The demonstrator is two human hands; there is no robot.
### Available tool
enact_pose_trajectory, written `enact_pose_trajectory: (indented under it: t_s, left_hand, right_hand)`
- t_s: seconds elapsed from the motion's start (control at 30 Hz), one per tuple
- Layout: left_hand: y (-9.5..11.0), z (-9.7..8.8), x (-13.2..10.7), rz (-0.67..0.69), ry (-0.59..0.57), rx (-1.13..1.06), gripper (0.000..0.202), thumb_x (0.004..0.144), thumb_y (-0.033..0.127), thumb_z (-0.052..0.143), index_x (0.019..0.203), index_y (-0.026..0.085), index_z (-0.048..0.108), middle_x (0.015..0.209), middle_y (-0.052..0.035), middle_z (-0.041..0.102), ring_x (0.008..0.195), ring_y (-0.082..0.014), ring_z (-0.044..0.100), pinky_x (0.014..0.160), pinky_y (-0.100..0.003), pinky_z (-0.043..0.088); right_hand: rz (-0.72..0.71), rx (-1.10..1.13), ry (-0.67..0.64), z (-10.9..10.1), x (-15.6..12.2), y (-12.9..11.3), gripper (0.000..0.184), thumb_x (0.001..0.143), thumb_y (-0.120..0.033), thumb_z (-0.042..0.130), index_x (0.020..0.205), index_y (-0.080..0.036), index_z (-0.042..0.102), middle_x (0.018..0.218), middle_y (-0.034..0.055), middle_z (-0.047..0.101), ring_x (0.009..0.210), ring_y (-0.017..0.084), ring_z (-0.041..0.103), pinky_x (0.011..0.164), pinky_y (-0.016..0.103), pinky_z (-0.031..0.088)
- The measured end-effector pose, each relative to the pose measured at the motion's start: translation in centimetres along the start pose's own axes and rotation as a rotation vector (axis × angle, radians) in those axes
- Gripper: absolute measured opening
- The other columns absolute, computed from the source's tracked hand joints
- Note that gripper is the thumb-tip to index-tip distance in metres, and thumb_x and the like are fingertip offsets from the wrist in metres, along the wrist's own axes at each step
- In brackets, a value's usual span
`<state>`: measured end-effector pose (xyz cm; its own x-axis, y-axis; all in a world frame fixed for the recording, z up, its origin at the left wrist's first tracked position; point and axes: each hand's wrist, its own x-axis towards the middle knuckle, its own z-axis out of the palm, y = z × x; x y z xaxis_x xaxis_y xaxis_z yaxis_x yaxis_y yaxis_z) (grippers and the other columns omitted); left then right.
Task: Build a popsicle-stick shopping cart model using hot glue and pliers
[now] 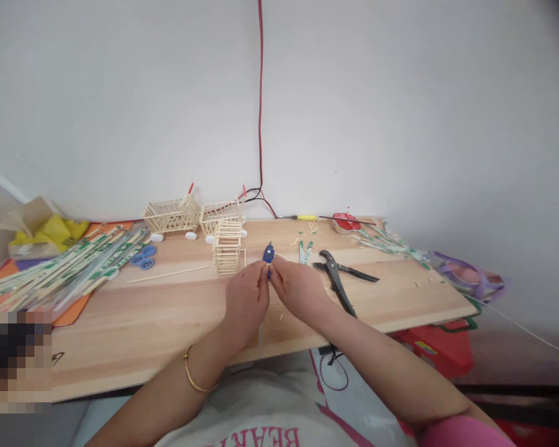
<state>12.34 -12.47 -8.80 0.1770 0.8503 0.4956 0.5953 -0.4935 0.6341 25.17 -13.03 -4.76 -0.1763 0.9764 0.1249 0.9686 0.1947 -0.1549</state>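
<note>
My left hand [246, 298] and my right hand [295, 287] meet over the middle of the wooden board [168, 310], fingers pinched together. Between the fingertips stands a small blue object [268, 253], like a small tube or cap; both hands seem to grip it. Just behind my left hand stands a small tower of thin wooden sticks [227, 246]. Black pliers [339, 276] lie on the board right beside my right hand. A gold bangle [193, 375] circles my left wrist.
Two stick-built carts with white wheels [172, 217] stand at the back by the wall. Wrapped chopsticks [65, 267] are heaped at left, blue caps [144, 256] beside them. A red and black wire [261, 124] runs up the wall. A red box [440, 347] sits under the board's right end.
</note>
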Motion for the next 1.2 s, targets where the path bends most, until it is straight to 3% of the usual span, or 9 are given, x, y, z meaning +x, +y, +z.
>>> enact_pose_trajectory:
  t_s: [0.1, 0.23, 0.37, 0.47, 0.7, 0.77, 0.9, 1.03, 1.2]
  left_hand:
    - [0.9, -0.4, 0.3, -0.195, -0.033, -0.435, 0.021, 0.092, 0.028, 0.044, 0.078, 0.017, 0.056, 0.063, 0.0013, 0.052, 0.059, -0.0112, 0.046, 0.058, -0.024, 0.034]
    - [1.3, -1.7, 0.8, -0.588, -0.057, -1.126, 0.021, 0.087, 0.032, 0.054, 0.072, 0.017, 0.052, 0.05, 0.0089, 0.025, 0.043, -0.0061, 0.022, 0.044, -0.019, 0.021]
    - [1.0, -3.7, 1.0, -0.772, -0.096, -1.492, 0.01, 0.079, 0.022, 0.063, 0.079, 0.013, 0.058, 0.054, 0.0078, 0.031, 0.045, -0.0041, 0.027, 0.045, -0.018, 0.026]
    - [0.6, -4.7, 0.5, -0.762, -0.153, -1.5, 0.016, 0.075, 0.015, 0.066, 0.091, 0.011, 0.064, 0.06, 0.0042, 0.044, 0.051, -0.0052, 0.038, 0.051, -0.02, 0.035]
    - [-1.1, -5.1, -0.9, -0.652, -0.096, -1.13, 0.024, 0.077, 0.028, 0.067, 0.098, 0.017, 0.065, 0.083, -0.0036, 0.067, 0.057, -0.0081, 0.052, 0.059, -0.025, 0.043]
    - [-1.5, -5.3, -1.0, -0.616, -0.079, -1.011, 0.02, 0.078, 0.03, 0.066, 0.093, 0.017, 0.064, 0.085, -0.0036, 0.068, 0.056, -0.0083, 0.054, 0.058, -0.024, 0.043]
    - [-2.0, -5.9, -1.2, -0.594, -0.07, -0.827, 0.016, 0.079, 0.03, 0.064, 0.086, 0.016, 0.064, 0.058, 0.002, 0.06, 0.054, -0.0089, 0.052, 0.059, -0.023, 0.042]
    - [-2.6, -6.3, -1.3, -0.624, -0.025, -0.856, 0.017, 0.075, 0.029, 0.068, 0.085, 0.016, 0.065, 0.059, 0.0028, 0.058, 0.058, -0.0094, 0.052, 0.062, -0.023, 0.043]
    - [-3.0, -5.9, -1.3, -0.679, -0.03, -0.926, 0.021, 0.069, 0.03, 0.073, 0.082, 0.014, 0.065, 0.059, 0.0022, 0.057, 0.054, -0.0086, 0.049, 0.054, -0.021, 0.039]
  right_hand:
    - [-0.079, 0.173, 0.084, 0.3, -0.2, 0.6, 0.026, 0.095, -0.03, 0.035, 0.077, -0.019, 0.05, 0.063, 0.0005, 0.058, 0.056, 0.013, 0.05, 0.052, 0.024, 0.023]
    - [-0.225, 0.391, 0.161, -0.1, -0.4, 2.6, 0.029, 0.096, -0.03, 0.034, 0.072, -0.02, 0.047, 0.06, -0.0022, 0.05, 0.055, 0.012, 0.045, 0.054, 0.022, 0.029]
    - [-0.38, 0.354, 0.276, -0.8, 0.7, 5.6, 0.027, 0.097, -0.028, 0.033, 0.087, -0.018, 0.057, 0.073, 0.0043, 0.057, 0.07, 0.016, 0.051, 0.067, 0.027, 0.038]
    - [-0.492, 0.241, 0.324, -0.4, 2.3, 8.0, 0.029, 0.095, -0.022, 0.035, 0.11, -0.016, 0.059, 0.088, 0.0103, 0.06, 0.084, 0.021, 0.053, 0.077, 0.034, 0.041]
    - [-0.502, 0.143, 0.236, 2.7, 5.3, 10.6, 0.037, 0.094, -0.015, 0.031, 0.116, -0.018, 0.062, 0.105, 0.011, 0.062, 0.1, 0.02, 0.053, 0.092, 0.038, 0.036]
    - [-0.504, 0.128, 0.232, 3.0, 5.5, 10.1, 0.034, 0.094, -0.017, 0.035, 0.116, -0.019, 0.061, 0.112, 0.0115, 0.062, 0.106, 0.02, 0.053, 0.097, 0.041, 0.032]
    - [-0.467, 0.169, 0.251, 2.5, 5.1, 8.6, 0.029, 0.094, -0.022, 0.042, 0.114, -0.018, 0.062, 0.112, 0.0112, 0.063, 0.105, 0.02, 0.054, 0.096, 0.039, 0.034]
    - [-0.377, 0.274, 0.242, 1.6, 3.8, 8.0, 0.025, 0.094, -0.022, 0.042, 0.106, -0.015, 0.063, 0.101, 0.0104, 0.064, 0.096, 0.018, 0.058, 0.087, 0.031, 0.042]
    - [-0.247, 0.227, 0.086, 2.5, 2.0, 7.9, 0.021, 0.09, -0.025, 0.049, 0.102, -0.015, 0.062, 0.099, 0.009, 0.064, 0.093, 0.02, 0.059, 0.083, 0.03, 0.045]
